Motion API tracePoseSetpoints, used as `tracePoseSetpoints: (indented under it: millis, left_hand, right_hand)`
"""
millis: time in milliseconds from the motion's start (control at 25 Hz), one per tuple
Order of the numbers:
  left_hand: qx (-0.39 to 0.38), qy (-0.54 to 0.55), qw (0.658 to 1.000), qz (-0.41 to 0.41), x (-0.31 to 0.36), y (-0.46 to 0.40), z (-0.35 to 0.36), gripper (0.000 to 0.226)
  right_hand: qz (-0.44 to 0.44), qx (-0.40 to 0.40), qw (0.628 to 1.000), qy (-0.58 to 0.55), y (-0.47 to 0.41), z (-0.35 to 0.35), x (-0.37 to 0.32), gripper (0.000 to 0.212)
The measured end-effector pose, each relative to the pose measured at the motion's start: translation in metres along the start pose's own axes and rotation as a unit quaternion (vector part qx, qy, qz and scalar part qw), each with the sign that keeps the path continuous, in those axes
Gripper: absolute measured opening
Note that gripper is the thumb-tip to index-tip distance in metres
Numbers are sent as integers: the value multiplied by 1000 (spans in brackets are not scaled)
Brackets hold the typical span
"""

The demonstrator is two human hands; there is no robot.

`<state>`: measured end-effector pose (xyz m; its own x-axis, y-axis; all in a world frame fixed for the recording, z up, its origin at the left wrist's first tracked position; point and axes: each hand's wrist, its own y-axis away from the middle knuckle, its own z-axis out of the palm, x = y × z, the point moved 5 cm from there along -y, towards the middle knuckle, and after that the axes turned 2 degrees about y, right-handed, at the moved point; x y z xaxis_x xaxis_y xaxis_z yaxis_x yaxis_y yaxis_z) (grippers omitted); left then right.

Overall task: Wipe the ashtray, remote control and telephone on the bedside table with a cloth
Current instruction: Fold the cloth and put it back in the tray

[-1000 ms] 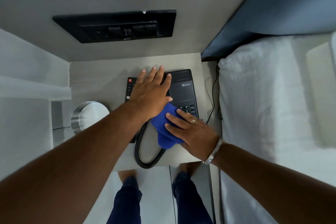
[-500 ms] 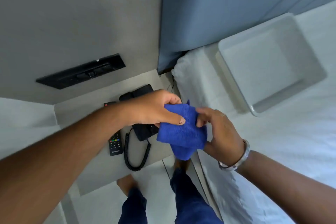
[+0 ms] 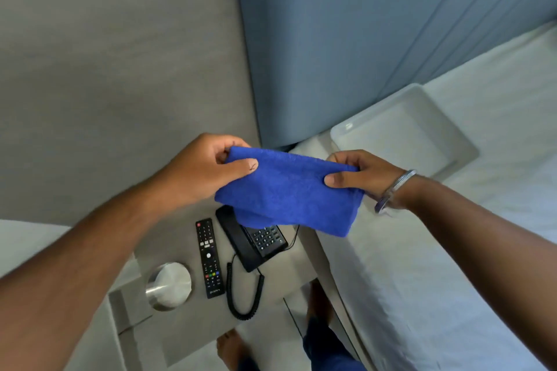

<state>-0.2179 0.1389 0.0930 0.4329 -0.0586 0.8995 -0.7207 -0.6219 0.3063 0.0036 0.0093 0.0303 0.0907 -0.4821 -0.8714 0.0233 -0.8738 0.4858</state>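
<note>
Head view looked down on both hands holding the blue cloth [image 3: 289, 193] up in the air — left hand [image 3: 208, 169] had its grip clamped on the cloth's left edge, right hand [image 3: 358, 173] pinched the right edge, thumb on top. Below on the tabletop [image 3: 180, 337] lay the steel ashtray [image 3: 169, 285], the black remote control [image 3: 209, 257] beside it, and the telephone [image 3: 256, 242] to the right — partly hidden by the hanging cloth, its coiled cord [image 3: 241, 292] looping toward the front edge. Beside the tabletop stood a bed [image 3: 452, 280].
</note>
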Motion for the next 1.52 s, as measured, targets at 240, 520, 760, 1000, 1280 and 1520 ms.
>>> tracePoseSetpoints:
  millis: [240, 520, 760, 1000, 1280, 1520]
  left_hand:
    - [96, 377, 909, -153, -34, -49, 83, 18]
    - [59, 431, 878, -199, -37, -160, 222, 26]
    - [129, 42, 983, -127, -16, -189, 248, 47]
    - [241, -256, 933, 75, -95, -85, 137, 51]
    - [-16, -435, 866, -247, -318, -14, 97, 129]
    - [9, -410, 897, -165, -352, -9, 106, 142]
  right_hand:
    - [115, 130, 959, -224, 0, -91, 37, 20]
    - [169, 293, 938, -73, 2, -231, 88, 30]
    - [121, 433, 801, 395, -3, -260, 70, 50]
    - [-250, 337, 850, 319, 2, -78, 38, 19]
    - [132, 29, 948, 289, -115, 118, 194, 74]
    - [163, 46, 927, 336, -139, 164, 251, 75]
